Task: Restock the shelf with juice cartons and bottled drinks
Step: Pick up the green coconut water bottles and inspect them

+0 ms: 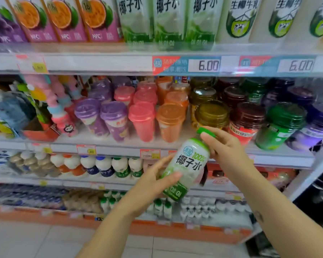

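Observation:
A coconut water bottle (pixel 189 162) with a white and green label and a green cap tilts in front of the shelves, cap up and to the right. My left hand (pixel 157 181) grips its lower half from the left, thumb across the label. My right hand (pixel 224 148) holds the neck and cap end, fingers curled around it. On the top shelf (pixel 101 62) stand matching coconut water bottles (pixel 168 21), with purple passion fruit juice cartons (pixel 63 19) to their left and coconut milk bottles (pixel 239 19) to their right.
The second shelf holds several lidded drink cups (pixel 142 120) and dark-lidded jars (pixel 248 118). Small white bottles (pixel 104 166) fill the lower shelves. Price tags reading 6.00 (pixel 203 65) sit on the top shelf's rail. Pale floor tiles (pixel 35 241) lie below.

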